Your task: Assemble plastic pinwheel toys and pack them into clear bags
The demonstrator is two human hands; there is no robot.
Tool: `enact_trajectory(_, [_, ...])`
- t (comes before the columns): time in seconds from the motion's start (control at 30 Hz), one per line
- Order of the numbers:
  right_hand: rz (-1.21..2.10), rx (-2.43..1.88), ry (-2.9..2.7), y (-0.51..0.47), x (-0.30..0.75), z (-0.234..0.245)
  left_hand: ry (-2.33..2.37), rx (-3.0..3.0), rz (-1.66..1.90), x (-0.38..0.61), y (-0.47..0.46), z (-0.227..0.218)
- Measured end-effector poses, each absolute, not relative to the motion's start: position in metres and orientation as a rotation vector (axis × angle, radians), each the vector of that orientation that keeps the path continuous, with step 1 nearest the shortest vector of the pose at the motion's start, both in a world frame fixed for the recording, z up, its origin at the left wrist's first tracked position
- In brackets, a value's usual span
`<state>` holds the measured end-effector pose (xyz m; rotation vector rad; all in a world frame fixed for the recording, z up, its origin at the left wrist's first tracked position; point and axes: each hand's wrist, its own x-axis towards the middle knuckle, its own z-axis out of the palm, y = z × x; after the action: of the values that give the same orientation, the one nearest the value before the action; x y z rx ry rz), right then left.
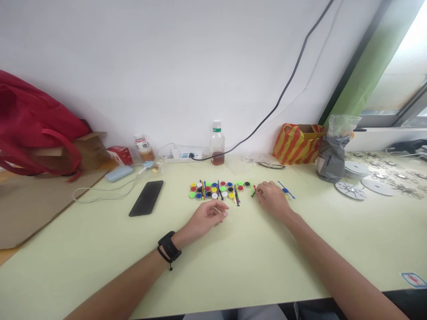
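Note:
A cluster of small coloured discs (216, 189), with thin coloured sticks laid among them, sits in two rows on the pale green table (233, 266). My left hand (208, 217), a black band on its wrist, rests just in front of the rows with its fingers curled; a thin white stick pokes out near the fingertips. My right hand (271, 198) lies to the right of the rows, fingers pinched on a short dark stick (254, 192). A blue stick (286, 190) lies just beyond that hand.
A black phone (146, 198) lies left of the discs. Along the wall stand a bottle (217, 149), a small jar (144, 147), a power strip (182, 154), a red bag (30, 129) and a striped bag (296, 143). White round discs (356, 180) lie at the right.

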<state>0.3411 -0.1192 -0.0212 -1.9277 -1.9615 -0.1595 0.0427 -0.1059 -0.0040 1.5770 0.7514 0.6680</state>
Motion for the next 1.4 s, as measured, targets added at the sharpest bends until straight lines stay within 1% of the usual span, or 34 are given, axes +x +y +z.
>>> enact_trajectory(0.17, [-0.254,-2.0,-1.935,-0.119,0.347,-0.017,0.754,1.584,0.646,0.042,-0.105,-0.004])
enact_trajectory(0.53, [-0.203,-2.139,-1.886,-0.119,0.347,-0.012,0.767,1.598,0.64,0.042,-0.105,-0.004])
enact_trajectory(0.83, [-0.087,-2.088,-1.875,-0.124,0.346,-0.006,0.766,1.625,0.627,0.041,-0.106,-0.004])
enact_trajectory(1.23, [0.045,-2.4,-1.853,-0.13,0.35,0.008,0.773,1.651,0.631,0.041,-0.104,-0.006])
enact_trajectory(1.4, [0.105,-2.424,-1.915,-0.132,0.351,0.008,0.771,1.67,0.621,0.041,-0.106,-0.004])
